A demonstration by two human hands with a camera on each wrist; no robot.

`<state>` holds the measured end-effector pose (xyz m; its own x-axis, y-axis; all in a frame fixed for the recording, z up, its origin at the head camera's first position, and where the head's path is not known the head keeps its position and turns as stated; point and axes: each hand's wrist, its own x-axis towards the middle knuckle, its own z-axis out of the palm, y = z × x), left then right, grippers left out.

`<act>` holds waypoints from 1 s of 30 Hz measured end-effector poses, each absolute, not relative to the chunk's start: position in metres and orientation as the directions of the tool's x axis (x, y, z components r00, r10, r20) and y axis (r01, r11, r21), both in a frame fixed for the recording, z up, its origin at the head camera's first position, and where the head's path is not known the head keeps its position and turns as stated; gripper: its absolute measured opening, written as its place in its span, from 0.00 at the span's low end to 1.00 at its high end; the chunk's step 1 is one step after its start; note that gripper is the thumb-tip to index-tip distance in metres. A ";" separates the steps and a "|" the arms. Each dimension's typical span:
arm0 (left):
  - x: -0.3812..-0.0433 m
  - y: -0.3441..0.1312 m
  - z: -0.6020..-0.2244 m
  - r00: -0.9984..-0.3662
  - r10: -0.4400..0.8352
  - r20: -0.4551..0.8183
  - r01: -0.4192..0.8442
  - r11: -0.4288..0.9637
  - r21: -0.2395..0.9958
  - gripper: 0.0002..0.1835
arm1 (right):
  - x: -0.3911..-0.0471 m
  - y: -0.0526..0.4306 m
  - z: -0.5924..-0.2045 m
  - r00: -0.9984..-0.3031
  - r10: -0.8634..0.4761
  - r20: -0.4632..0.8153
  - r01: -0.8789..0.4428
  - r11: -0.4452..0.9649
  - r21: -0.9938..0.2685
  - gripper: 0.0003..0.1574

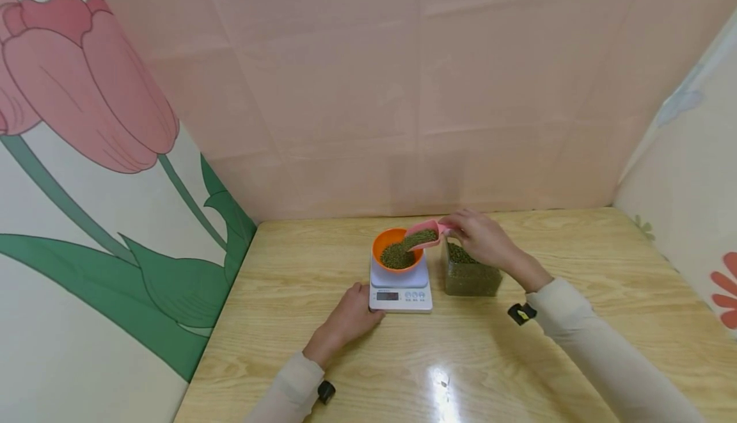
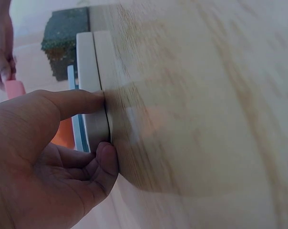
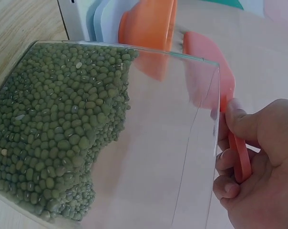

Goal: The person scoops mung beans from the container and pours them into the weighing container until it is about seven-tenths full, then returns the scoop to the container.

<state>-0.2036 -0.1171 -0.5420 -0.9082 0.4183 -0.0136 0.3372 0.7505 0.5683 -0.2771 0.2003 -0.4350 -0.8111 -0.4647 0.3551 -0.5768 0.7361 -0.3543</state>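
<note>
Grip, right hand (image 1: pixel 475 236): thumb and fingers pinching the handle (image 3: pixel 239 160) of a pink scoop (image 3: pixel 208 67); hold firm-looking, set well behind the load. Grip, left hand (image 1: pixel 351 314): thumb and fingers closed about the near left corner of the scale (image 1: pixel 398 281), down at table level.

Scoop: loaded, tilted, its mouth above the right side of the bowl. Contact with the rim cannot be told.

Bowl (image 1: pixel 377 245): orange, upright on the scale's platform, part filled.

Beans (image 1: pixel 397 258): small, green, loose; in bowl, scoop and box.

Box (image 1: pixel 472 283): clear-walled, on the table (image 1: pixel 288 263) just right of the scale; the right hand is above its far side.

Display (image 1: pixel 388 296): on the scale's near face; figures too small to read.

Risks, by judgement:

1. Spill over the rim. Cause: scoop drawn rightward or tipped faster while its mouth lies so near the bowl's edge; beans would scatter onto platform and table.

2. Overfill by weight. Cause: a steep tilt, letting the load slide out in one rush.

3. False reading. Cause: left fingers lifting or pressing the scale, or the scoop leaning on the bowl.

4. Bowl shifted. Cause: a knock from the scoop, or a tug at the scale's corner.

5. Box nudged. Cause: right wrist dropping low on withdrawal.
</note>
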 end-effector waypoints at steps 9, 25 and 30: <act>-0.203 -0.118 -0.541 -0.912 0.411 -0.021 0.328 0.757 0.565 0.31 | -0.274 0.197 -0.430 -0.809 -0.487 0.329 -0.582 0.742 -0.334 0.16; -0.204 -0.119 -0.543 -0.908 0.418 -0.022 0.331 0.749 0.574 0.30 | -0.271 0.197 -0.426 -0.815 -0.483 0.320 -0.570 0.768 -0.291 0.16; -0.203 -0.119 -0.544 -0.909 0.416 -0.020 0.330 0.751 0.572 0.30 | -0.269 0.196 -0.424 -0.820 -0.484 0.307 -0.564 0.777 -0.281 0.17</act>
<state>-0.2032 -0.1186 -0.5437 -0.9093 0.4156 -0.0203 0.3304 0.7510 0.5717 -0.2691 0.1963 -0.4237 -0.8197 -0.4835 0.3071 -0.5635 0.7767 -0.2814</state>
